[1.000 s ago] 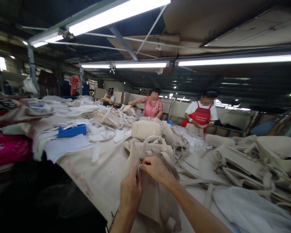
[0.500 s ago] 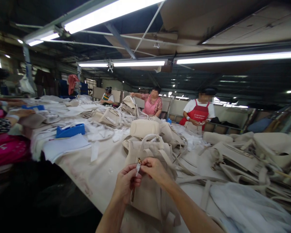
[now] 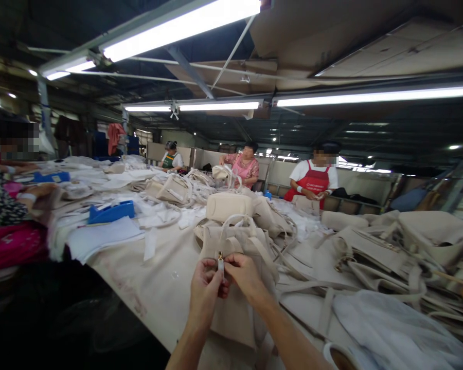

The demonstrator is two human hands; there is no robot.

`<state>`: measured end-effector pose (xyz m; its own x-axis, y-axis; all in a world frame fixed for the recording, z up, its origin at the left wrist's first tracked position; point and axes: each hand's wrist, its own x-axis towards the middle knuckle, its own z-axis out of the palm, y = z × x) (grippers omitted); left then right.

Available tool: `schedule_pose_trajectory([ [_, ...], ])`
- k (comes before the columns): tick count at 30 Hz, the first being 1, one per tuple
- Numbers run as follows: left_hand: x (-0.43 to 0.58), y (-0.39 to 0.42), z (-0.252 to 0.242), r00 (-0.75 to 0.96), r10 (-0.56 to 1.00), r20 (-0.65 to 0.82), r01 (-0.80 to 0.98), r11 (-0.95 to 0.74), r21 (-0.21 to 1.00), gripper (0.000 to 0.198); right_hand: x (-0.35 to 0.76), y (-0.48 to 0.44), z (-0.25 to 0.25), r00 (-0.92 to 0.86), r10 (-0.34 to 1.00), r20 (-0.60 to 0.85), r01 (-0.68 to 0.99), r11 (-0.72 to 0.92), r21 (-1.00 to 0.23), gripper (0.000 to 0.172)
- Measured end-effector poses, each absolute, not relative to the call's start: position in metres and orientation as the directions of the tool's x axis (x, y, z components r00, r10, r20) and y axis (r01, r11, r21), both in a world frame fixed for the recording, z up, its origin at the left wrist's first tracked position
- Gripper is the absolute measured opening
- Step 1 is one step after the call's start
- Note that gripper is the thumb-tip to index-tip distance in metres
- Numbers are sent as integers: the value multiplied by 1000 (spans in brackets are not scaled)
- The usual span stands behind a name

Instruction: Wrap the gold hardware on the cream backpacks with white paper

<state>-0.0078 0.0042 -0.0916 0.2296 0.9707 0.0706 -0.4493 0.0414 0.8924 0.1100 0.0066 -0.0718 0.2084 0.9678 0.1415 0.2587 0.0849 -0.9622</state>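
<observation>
A beige handbag (image 3: 231,318) lies on the table in front of me, its straps and handle looped over the top. Against its front, both hands pinch a small zip pull (image 3: 220,263) with gold-coloured metal at the top and a pale, whitish tab below. My left hand (image 3: 206,290) is closed on the tab from the left, thumb along it. From the right, the fingertips of my right hand (image 3: 244,272) are closed at the tab's edge. Fingers hide the tab's lower end.
More beige bags (image 3: 378,246) are piled at right, beside a clear plastic bag (image 3: 393,329). Blue tape dispensers, one nearer (image 3: 111,211), and white sheets (image 3: 104,239) lie left. Co-workers sit at left and stand across the table. A white-rimmed round thing (image 3: 341,354) is near the bottom edge.
The tab now hangs straighter and faces me, with my left thumb lower along it. Across the table, a co-worker in pink has lowered a bag. The co-worker at left has leaned in.
</observation>
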Motion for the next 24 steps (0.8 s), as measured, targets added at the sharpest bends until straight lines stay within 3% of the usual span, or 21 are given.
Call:
schedule_pose_trajectory([
  [5,-3,5,-101,128,982,139,-428,-72,901,60,104,-1,-60,141,988,-66,-111,-51,-993,29],
  [10,-2,7,-110,66,973,222,-387,-180,904,52,101,-5,-52,67,989,-130,-305,-103,-947,40],
  [17,-4,3,-114,5,959,284,-222,-276,935,43,94,-8,-57,108,992,-65,-119,-52,-992,49],
  [21,-5,1,-113,-13,957,289,-196,-286,938,42,91,-6,-63,224,974,24,-74,41,-996,38],
  [24,-4,3,-114,4,964,267,-252,-257,933,46,94,-4,-65,206,978,40,-86,59,-995,28],
])
